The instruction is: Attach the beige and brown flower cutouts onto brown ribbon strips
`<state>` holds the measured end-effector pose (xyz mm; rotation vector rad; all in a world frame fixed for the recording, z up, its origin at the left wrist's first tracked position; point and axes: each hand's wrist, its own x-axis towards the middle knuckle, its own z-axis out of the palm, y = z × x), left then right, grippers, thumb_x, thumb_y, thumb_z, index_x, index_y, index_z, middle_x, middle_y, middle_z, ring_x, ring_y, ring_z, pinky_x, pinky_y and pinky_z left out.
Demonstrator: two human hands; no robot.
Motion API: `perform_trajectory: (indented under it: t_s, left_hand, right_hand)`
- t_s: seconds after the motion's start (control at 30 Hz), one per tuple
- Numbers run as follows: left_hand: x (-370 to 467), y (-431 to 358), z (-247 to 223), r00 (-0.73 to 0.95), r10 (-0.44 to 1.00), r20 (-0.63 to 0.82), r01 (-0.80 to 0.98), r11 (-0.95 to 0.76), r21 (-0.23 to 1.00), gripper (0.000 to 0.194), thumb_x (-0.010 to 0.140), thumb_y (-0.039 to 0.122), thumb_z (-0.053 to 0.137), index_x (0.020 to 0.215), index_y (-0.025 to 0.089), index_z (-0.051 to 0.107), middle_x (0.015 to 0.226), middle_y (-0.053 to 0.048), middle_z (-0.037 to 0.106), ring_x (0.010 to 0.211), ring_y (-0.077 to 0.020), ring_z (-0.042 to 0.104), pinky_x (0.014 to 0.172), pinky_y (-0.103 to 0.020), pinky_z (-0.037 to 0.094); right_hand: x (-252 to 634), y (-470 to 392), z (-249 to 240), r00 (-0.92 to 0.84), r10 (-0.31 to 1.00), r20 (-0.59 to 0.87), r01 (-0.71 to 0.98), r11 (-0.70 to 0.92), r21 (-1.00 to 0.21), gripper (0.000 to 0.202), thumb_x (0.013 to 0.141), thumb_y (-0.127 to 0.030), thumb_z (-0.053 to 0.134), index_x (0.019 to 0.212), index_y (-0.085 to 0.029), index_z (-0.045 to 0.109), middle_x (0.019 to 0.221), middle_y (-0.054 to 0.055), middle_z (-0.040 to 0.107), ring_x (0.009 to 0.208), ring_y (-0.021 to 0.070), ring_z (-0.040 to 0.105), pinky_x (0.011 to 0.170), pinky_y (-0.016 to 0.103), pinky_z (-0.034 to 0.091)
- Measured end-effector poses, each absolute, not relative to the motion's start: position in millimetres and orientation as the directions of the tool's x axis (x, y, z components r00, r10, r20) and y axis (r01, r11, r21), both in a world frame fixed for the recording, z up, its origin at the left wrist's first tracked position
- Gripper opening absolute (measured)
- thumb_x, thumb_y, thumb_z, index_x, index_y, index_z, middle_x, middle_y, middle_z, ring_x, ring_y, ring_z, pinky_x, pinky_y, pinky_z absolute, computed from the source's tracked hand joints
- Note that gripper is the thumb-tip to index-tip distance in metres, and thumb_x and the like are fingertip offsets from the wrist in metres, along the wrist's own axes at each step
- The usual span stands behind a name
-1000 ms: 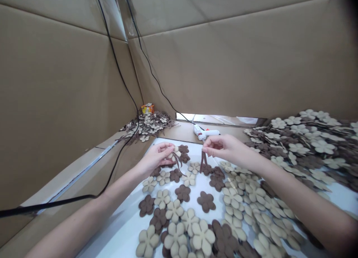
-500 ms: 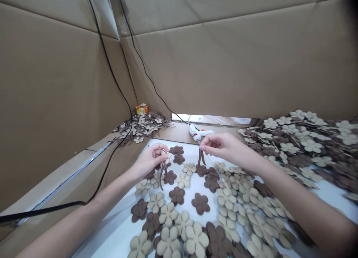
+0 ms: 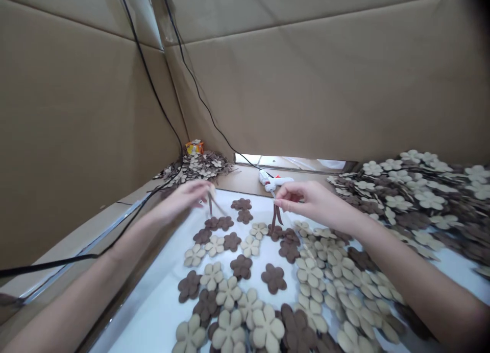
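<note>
My left hand point(image 3: 187, 197) is smeared by motion above the sheet's far left edge. At its fingertips is a small beige flower point(image 3: 213, 190) with thin brown strips point(image 3: 210, 205) hanging from it; whether the fingers still grip it I cannot tell. My right hand point(image 3: 294, 195) pinches a narrow brown strip point(image 3: 276, 215), its two ends dangling, close to the nozzle of a white glue gun point(image 3: 271, 180). Below both hands, brown flowers point(image 3: 274, 278) and beige flowers point(image 3: 228, 291) lie spread over the white sheet point(image 3: 153, 297).
A heap of flowers with strips point(image 3: 199, 165) lies in the far left corner beside an orange packet point(image 3: 194, 147). Many loose flowers point(image 3: 429, 199) are piled at right. A black cable point(image 3: 149, 82) crosses my left forearm. Cardboard walls point(image 3: 325, 87) enclose the table.
My left hand has moved left and away from me, carrying the small flower with its strips off the brown flowers. My right hand stays by the glue gun with its strip.
</note>
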<state>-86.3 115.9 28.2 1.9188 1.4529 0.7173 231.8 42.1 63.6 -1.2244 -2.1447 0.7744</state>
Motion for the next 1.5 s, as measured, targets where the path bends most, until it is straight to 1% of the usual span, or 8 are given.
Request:
perform_trajectory:
  t_s: [0.2,0.43,0.53,0.6,0.8,1.0,1.17,1.5]
  left_hand:
    - [-154.2,160.6,10.1,-0.095,0.966,0.241,0.807,-0.067,0.587,0.049,0.077,0.045,0.046,0.110,0.010,0.056,0.116,-0.015,0.061,0.112,-0.0340,0.051,0.096,-0.041,0.036]
    - [-91.9,119.3,14.4,0.153,0.934,0.322,0.792,-0.311,0.526,0.027,0.081,0.029,0.045,0.092,0.017,0.066,0.106,-0.010,0.066,0.104,-0.0271,0.057,0.093,-0.035,0.040]
    - [-53.5,78.8,29.7,0.306,0.902,0.305,0.702,-0.430,0.568,0.030,0.087,0.034,0.042,0.103,0.021,0.064,0.111,-0.004,0.065,0.103,-0.0216,0.058,0.089,-0.029,0.043]
    - [-32.6,47.4,40.0,0.440,0.868,0.231,0.490,-0.448,0.748,0.032,0.090,0.038,0.041,0.109,0.023,0.061,0.115,-0.003,0.063,0.105,-0.0204,0.057,0.085,-0.027,0.044]
    - [-7.1,5.3,45.2,0.475,0.873,0.115,0.160,-0.214,0.964,0.029,0.086,0.039,0.053,0.108,0.020,0.059,0.093,-0.003,0.065,0.079,-0.0156,0.058,0.064,-0.022,0.044]
    - [-7.0,20.0,31.0,0.491,0.870,0.050,0.143,-0.137,0.980,0.027,0.085,0.041,0.054,0.082,0.015,0.063,0.063,0.002,0.054,0.056,-0.0089,0.046,0.052,-0.020,0.034]
    - [-4.7,18.8,27.4,0.414,0.910,0.025,0.169,-0.104,0.980,0.022,0.081,0.035,0.060,0.078,0.014,0.065,0.063,0.001,0.059,0.054,-0.0081,0.046,0.050,-0.019,0.033]
    - [-3.1,15.8,29.5,0.357,0.934,0.012,0.241,-0.105,0.965,0.023,0.079,0.036,0.061,0.073,0.014,0.066,0.059,0.000,0.063,0.047,-0.0082,0.042,0.045,-0.019,0.031]
  right_hand:
    - [228.4,41.9,63.0,-0.447,0.879,0.165,0.574,0.424,-0.700,0.026,0.084,-0.041,0.052,0.080,-0.018,0.062,0.072,0.002,0.061,0.065,0.0133,0.053,0.057,0.025,0.039]
    - [223.6,42.7,58.0,-0.477,0.866,0.151,0.559,0.431,-0.708,0.026,0.084,-0.043,0.053,0.081,-0.019,0.063,0.075,0.001,0.064,0.067,0.0139,0.056,0.059,0.025,0.041]
    - [212.0,34.3,57.5,-0.478,0.849,0.223,0.532,0.483,-0.695,0.021,0.083,-0.039,0.056,0.079,-0.021,0.066,0.078,0.001,0.065,0.073,0.0146,0.057,0.063,0.026,0.042]
    - [200.6,25.4,56.5,-0.455,0.835,0.311,0.513,0.531,-0.675,0.016,0.081,-0.036,0.060,0.077,-0.023,0.068,0.079,0.001,0.066,0.081,0.0162,0.057,0.069,0.027,0.042]
    - [176.2,7.0,46.4,-0.350,0.865,0.360,0.411,0.488,-0.770,0.015,0.081,-0.033,0.061,0.074,-0.023,0.070,0.078,0.001,0.066,0.083,0.0173,0.056,0.073,0.029,0.042]
    - [174.0,12.1,34.7,-0.270,0.908,0.322,0.403,0.410,-0.818,0.017,0.079,-0.035,0.062,0.075,-0.022,0.072,0.070,0.001,0.066,0.071,0.0163,0.054,0.062,0.028,0.039]
    - [174.3,16.5,32.9,-0.321,0.908,0.270,0.206,0.346,-0.915,0.021,0.080,-0.035,0.061,0.076,-0.017,0.070,0.073,0.004,0.068,0.068,0.0150,0.057,0.059,0.026,0.041]
    - [175.6,22.6,26.8,-0.317,0.925,0.211,0.223,0.289,-0.931,0.026,0.080,-0.041,0.059,0.084,-0.017,0.064,0.073,0.001,0.061,0.057,0.0097,0.047,0.051,0.022,0.037]
